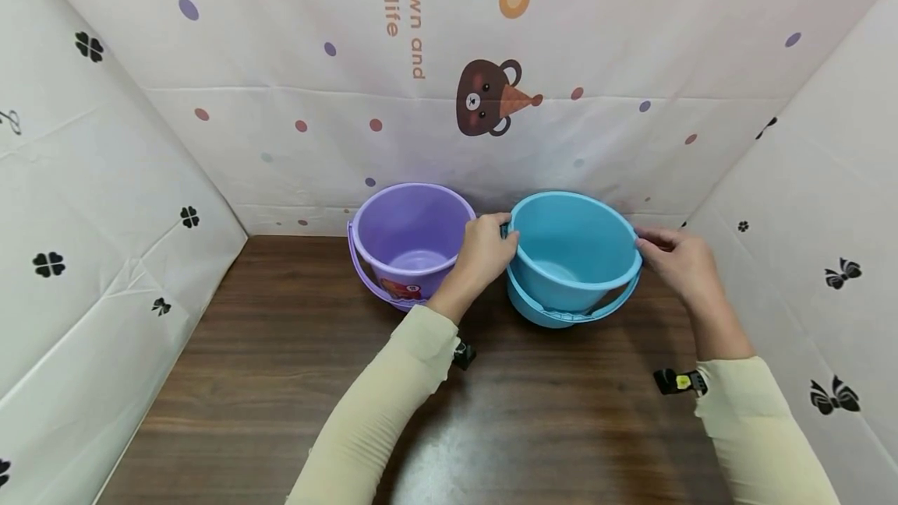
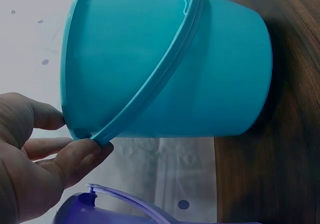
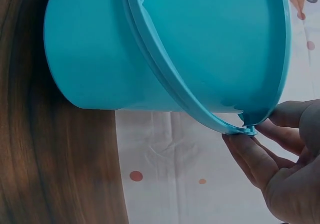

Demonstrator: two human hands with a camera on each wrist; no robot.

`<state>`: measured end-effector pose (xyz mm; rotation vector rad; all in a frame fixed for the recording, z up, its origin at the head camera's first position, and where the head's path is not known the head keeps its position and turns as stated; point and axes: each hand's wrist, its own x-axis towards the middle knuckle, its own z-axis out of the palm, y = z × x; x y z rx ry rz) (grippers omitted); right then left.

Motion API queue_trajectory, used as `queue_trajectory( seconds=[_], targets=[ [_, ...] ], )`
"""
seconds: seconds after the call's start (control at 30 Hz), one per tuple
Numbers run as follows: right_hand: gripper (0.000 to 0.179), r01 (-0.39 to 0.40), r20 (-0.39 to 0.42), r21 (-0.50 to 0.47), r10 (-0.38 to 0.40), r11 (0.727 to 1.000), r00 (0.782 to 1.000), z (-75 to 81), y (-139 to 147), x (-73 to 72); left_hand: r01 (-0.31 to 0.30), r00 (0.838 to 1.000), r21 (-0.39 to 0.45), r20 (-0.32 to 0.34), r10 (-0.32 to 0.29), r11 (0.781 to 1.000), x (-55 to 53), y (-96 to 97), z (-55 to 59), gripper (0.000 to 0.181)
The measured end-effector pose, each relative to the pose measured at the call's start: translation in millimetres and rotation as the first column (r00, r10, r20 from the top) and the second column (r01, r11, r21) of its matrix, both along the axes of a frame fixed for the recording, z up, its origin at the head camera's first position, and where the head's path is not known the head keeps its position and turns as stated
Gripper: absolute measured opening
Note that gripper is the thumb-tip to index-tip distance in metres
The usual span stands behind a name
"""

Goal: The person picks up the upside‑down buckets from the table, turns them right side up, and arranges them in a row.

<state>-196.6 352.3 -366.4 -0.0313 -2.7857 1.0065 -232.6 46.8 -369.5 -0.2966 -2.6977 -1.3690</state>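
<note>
A light-blue bucket (image 1: 561, 296) stands on the brown wooden tabletop, its mouth facing up and its handle (image 1: 589, 316) hanging down across the near side. At the left of its rim, my left hand (image 1: 484, 252) pinches the edge by the handle joint; the thumb lies on the rim and the fingers beneath, as the left wrist view shows. On the opposite side my right hand (image 1: 682, 265) grips the rim at the other handle joint (image 3: 248, 129) in the same way. Just left of the blue bucket is a purple bucket (image 1: 414, 217), partly hidden behind my left hand and forearm.
Behind both buckets rises a white printed sheet (image 1: 316, 146) with dots and bear figures. More white sheets (image 1: 98, 201) line the left and right sides. The wooden tabletop (image 1: 281, 380) stretches from the buckets toward me.
</note>
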Motion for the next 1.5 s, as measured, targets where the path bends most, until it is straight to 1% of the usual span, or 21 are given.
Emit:
queue_trajectory(
  seconds=[0.07,0.2,0.37,0.5,0.73,0.87,0.93,1.1,1.17,1.27,1.4,1.5],
  targets=[
    [0.049,-0.003,-0.002,0.009,0.003,1.000,1.000,-1.7,0,-0.8,-0.004,1.000,-0.010,-0.005,0.004,1.000,-0.5,0.2,-1.7,0.041],
    [0.047,-0.004,-0.017,0.026,0.004,1.000,1.000,-4.9,1,-2.3,0.006,1.000,-0.021,-0.009,-0.007,1.000,-1.0,0.5,-6.4,0.041],
    [0.046,-0.011,-0.008,0.021,0.011,1.000,1.000,-8.5,1,-2.3,0.020,0.999,-0.021,-0.024,-0.021,1.000,-0.9,1.3,-14.1,0.041],
    [0.046,-0.014,0.004,0.017,0.014,1.000,1.000,-10.8,1,-2.7,0.029,0.998,-0.038,-0.048,-0.030,0.999,-1.5,1.3,-18.9,0.041],
    [0.050,-0.013,0.004,0.032,0.012,0.999,1.000,-12.3,-1,-3.2,0.038,0.993,-0.073,-0.107,-0.046,0.997,-0.6,-1.4,-19.3,0.039],
    [0.055,-0.009,0.009,0.024,0.009,1.000,1.000,-11.3,-5,0.4,0.036,0.989,-0.078,-0.142,-0.047,0.996,2.3,-3.6,-18.8,0.042],
    [0.058,-0.013,0.006,0.038,0.012,0.999,1.000,-10.7,-7,4.4,0.039,0.985,-0.072,-0.167,-0.050,0.997,4.6,-4.7,-19.2,0.043],
    [0.065,-0.027,0.026,0.044,0.026,0.999,0.999,-9.4,-14,15.4,0.022,0.978,-0.081,-0.204,-0.038,0.996,16.3,-6.3,-20.2,0.050],
    [0.068,-0.032,0.038,0.036,0.030,0.999,0.999,-9.7,-15,18.7,0.013,0.980,-0.082,-0.199,-0.030,0.997,21.1,-5.7,-21.8,0.052],
    [0.070,-0.030,0.060,0.028,0.029,0.999,0.998,-11.7,-16,22.9,0.007,0.983,-0.058,-0.181,-0.018,0.998,27.2,-3.7,-25.4,0.054],
    [0.074,-0.028,0.104,0.020,0.026,0.999,0.994,-14.4,-19,27.4,0.002,0.992,-0.029,-0.127,-0.006,1.000,32.6,0.5,-31.0,0.059],
    [0.076,-0.031,0.119,0.017,0.029,0.999,0.992,-15.9,-22,28.4,-0.008,0.996,-0.026,-0.091,0.005,1.000,34.7,3.3,-34.0,0.064]
  ],
)
